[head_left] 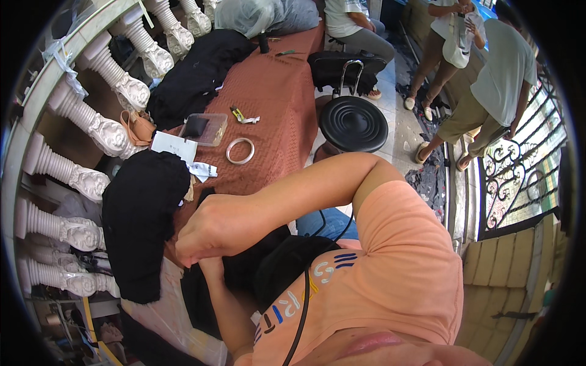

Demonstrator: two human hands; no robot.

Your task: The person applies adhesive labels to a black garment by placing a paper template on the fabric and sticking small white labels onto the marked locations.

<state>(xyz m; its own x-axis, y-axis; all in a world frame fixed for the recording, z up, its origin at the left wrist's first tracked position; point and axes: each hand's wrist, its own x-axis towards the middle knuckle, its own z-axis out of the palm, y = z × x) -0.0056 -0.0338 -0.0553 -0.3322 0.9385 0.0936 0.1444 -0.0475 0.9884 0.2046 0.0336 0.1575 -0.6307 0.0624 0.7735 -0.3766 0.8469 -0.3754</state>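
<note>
Largest first. Table (pixel 274 82) under a red-brown textured cloth runs away from the person, with a row of white carved balusters (pixel 113 134) along its left side. Three co-workers at upper right: one seated person (pixel 343 17), two standing, the nearer a bent-over person (pixel 503 64) in a pale tee.

Black heap (pixel 141 226) sits at the near left, just left of the hands; a second black pile (pixel 195 73) lies farther up the table, with a grey plastic bag (pixel 262 17) beyond it. Black stool (pixel 353 124), round seat, stands right of the table.

Work cloth (pixel 244 268), black, is at the person's lap, below the right forearm and beside the hands. Right hand (pixel 207 230) has bent fingers, partly closed, tips toward the left hand (pixel 211 267). Left is mostly covered by the right, so I can't tell how far open it is. Contact area is dark and blocked; can't tell what either hand grips, if anything.

Small stuff on the table past the hands: clear box (pixel 213 135) with a black item inside, white paper (pixel 174 145) beside it, pale ring-shaped roll (pixel 229 151), crumpled scrap (pixel 203 171), yellow-and-black tool (pixel 236 114).
</note>
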